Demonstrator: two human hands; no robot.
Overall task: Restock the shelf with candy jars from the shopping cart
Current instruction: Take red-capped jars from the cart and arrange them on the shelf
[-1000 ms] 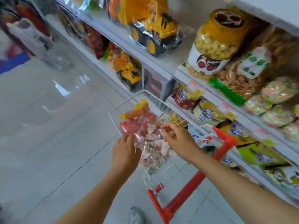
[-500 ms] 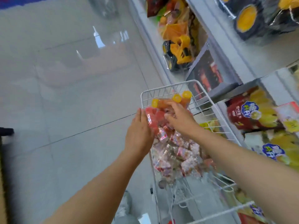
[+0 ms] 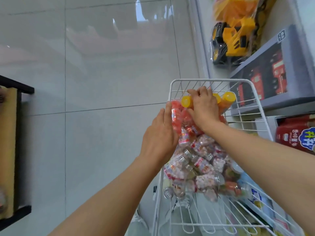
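A: What is the room showing?
B: Glossy grey floor point(image 3: 102, 74) tiles are reflecting light; a white wire cart point(image 3: 221, 80) is standing beside the shelf point(image 3: 272, 103).
A: And the jars?
B: Clear plastic jars point(image 3: 201, 166) are lying heaped in the cart. The right hand point(image 3: 204, 108) is curling over yellow-capped ones at the far edge; the left hand point(image 3: 158, 138) is pressing straight fingers against a red one at the left edge.
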